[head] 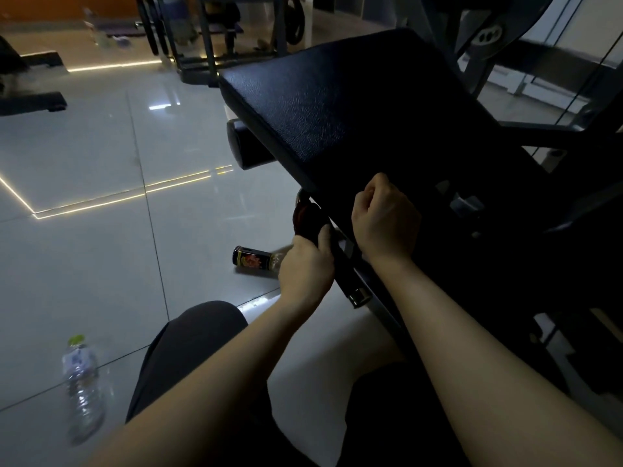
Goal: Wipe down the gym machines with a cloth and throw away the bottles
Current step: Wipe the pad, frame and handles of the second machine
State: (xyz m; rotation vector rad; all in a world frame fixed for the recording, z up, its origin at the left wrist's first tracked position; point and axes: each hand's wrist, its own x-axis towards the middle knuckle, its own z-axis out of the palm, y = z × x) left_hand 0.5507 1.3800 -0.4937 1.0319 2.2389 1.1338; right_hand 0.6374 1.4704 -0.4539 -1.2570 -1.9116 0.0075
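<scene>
The left hand (306, 267) covers the near end of the dark bottle (251, 260) lying on the floor mid-frame. Its fingers (322, 237) close round a dark reddish thing (303, 214), too dim to make out. The right hand (384, 219) is curled at the lower edge of the black pad (337, 106); whether it holds anything is hidden. The clear bottle (82, 385) at lower left is smeared, its label unreadable. The machine frame (539, 146) runs off the right edge. At upper left, the far bottle (94, 28) is only a blur.
</scene>
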